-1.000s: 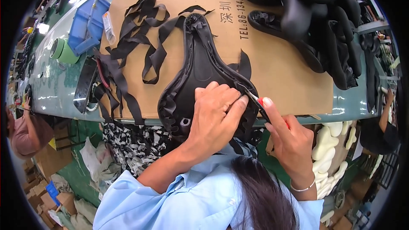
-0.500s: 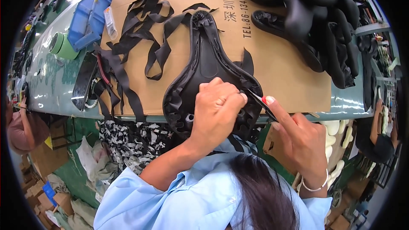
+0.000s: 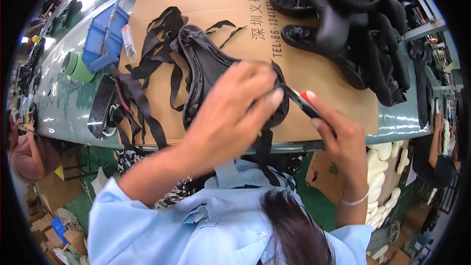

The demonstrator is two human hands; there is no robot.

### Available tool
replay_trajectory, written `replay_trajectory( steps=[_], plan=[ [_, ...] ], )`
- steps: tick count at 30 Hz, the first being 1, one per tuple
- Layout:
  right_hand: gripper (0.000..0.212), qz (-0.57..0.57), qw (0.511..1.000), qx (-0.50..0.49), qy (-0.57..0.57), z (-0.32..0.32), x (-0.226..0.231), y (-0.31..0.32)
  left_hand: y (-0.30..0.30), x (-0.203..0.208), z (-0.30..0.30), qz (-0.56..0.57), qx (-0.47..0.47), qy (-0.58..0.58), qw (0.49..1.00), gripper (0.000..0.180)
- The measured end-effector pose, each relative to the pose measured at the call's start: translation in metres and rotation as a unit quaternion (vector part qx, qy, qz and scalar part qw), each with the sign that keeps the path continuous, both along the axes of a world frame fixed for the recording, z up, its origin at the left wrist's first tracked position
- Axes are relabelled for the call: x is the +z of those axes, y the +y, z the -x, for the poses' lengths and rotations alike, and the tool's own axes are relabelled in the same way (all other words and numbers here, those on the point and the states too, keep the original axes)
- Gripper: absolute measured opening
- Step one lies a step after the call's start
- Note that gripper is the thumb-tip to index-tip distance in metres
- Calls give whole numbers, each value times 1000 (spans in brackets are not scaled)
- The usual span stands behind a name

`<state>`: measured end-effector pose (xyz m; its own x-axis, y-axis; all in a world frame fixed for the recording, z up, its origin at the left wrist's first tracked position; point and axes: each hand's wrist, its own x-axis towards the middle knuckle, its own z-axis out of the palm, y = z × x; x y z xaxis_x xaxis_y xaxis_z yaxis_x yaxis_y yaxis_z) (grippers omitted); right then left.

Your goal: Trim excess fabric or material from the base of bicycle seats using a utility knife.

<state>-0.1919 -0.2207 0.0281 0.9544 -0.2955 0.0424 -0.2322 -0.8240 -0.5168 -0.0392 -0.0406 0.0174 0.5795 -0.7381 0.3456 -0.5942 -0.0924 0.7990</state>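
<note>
A black bicycle saddle (image 3: 208, 61) lies underside up on a cardboard sheet, its narrow nose pointing away and to the left. My left hand (image 3: 230, 105), blurred, is closed at the saddle's wide right part, with curled fingers at its rim. The hand hides much of the saddle's middle. In my right hand (image 3: 342, 137) is a craft knife (image 3: 306, 104) with a dark handle and a red slider, its blade end close to the saddle's right edge. Black fabric strips (image 3: 164, 34) lie beside the saddle's nose, and another strip hangs below its wide end.
The cardboard (image 3: 319, 103) covers part of a glossy green table (image 3: 64, 100). Several black saddles (image 3: 338, 29) are piled at the back right. A blue tray (image 3: 103, 39), a green roll (image 3: 76, 65) and red-handled pliers (image 3: 121, 94) are at the left. Other people work at both sides.
The saddle has turned so its nose points further left, and its wide end has shifted up from the table edge. My left hand has moved with it; the knife stays near the right rim.
</note>
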Motion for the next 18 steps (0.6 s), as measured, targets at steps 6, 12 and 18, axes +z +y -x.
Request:
replay_trajectory(
  steps=[6,12,18],
  plan=[
    [51,-217,975,-51,11,-21,-23,18,-50,-4,-77,53,-87,435,894,29],
    [52,-84,991,-49,-96,-18,-30,39,-56,13,-77,238,-67,654,715,26],
    [49,-9,999,-23,-44,-59,-19,1,-59,13,-97,-321,-88,-275,902,24]
  ],
)
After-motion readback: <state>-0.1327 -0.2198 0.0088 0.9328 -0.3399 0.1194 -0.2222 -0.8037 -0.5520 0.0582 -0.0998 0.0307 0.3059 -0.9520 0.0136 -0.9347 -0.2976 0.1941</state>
